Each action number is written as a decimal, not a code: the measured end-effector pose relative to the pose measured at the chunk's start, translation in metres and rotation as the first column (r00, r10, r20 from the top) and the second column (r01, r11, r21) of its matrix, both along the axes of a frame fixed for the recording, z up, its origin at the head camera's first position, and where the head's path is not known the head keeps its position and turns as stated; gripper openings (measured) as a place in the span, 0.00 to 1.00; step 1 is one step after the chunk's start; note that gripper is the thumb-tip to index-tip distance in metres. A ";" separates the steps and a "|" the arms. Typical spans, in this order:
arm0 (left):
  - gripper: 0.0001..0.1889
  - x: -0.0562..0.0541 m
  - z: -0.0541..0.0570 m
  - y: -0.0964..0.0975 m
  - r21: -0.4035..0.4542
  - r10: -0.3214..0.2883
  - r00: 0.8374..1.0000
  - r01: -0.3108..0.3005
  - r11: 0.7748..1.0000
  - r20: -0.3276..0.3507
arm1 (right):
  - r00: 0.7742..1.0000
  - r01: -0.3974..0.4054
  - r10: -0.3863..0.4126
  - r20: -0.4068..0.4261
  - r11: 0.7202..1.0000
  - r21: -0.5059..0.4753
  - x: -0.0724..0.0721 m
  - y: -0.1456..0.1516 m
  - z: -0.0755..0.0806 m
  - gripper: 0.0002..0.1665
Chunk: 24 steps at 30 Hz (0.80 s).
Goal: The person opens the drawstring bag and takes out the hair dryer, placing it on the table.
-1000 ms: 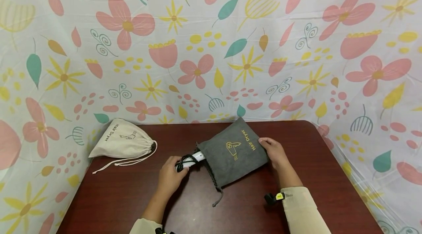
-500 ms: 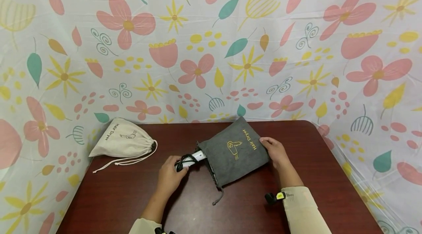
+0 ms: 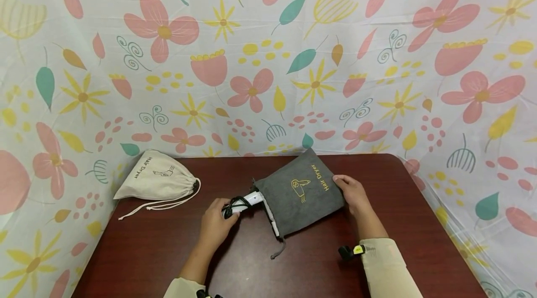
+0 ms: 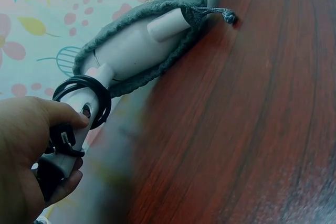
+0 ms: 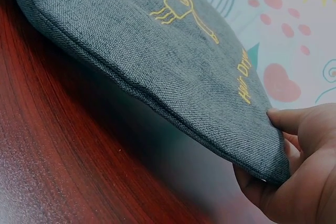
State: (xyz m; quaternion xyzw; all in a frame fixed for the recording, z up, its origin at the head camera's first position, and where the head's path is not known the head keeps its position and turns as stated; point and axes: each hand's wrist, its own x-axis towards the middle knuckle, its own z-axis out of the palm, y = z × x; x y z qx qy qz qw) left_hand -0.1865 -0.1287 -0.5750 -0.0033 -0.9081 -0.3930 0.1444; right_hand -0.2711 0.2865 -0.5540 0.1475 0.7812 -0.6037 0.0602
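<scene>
A white hair dryer (image 4: 134, 51) lies with its head inside the mouth of a grey drawstring bag (image 3: 289, 195); its handle (image 3: 253, 198) sticks out to the left. My left hand (image 3: 216, 223) grips that handle, with the black cord (image 4: 86, 90) wound around it near the thumb. On the bag's far side, my right hand (image 3: 352, 193) pinches the closed bottom edge, thumb on top and fingers beneath in the right wrist view. Yellow "Hair Dryer" lettering (image 5: 244, 80) faces up. Most of the dryer's head shows through the wide mouth in the left wrist view.
A cream drawstring bag (image 3: 161, 179) printed "Hair Dryer" lies at the back left of the dark red wooden table (image 3: 251, 265), its white cords trailing forward. A floral curtain (image 3: 260, 55) rises behind the table's back edge.
The grey bag and my right hand have shifted slightly right, and more of the white dryer shows at the bag's mouth. My left hand stays nearly in place on the handle.
</scene>
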 end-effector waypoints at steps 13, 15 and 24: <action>0.18 0.000 0.001 -0.002 0.000 -0.011 1.000 0.011 1.000 0.006 | 1.000 -0.027 0.027 0.012 0.999 -0.047 0.013 -0.005 0.033 0.24; 0.18 0.000 0.002 -0.002 -0.002 -0.012 1.000 0.012 1.000 0.006 | 1.000 -0.026 0.026 0.009 0.999 -0.042 0.015 -0.006 0.036 0.24; 0.18 0.000 0.000 -0.002 0.001 -0.006 1.000 0.007 1.000 -0.011 | 1.000 0.005 -0.004 0.014 0.999 -0.038 0.004 0.003 0.014 0.24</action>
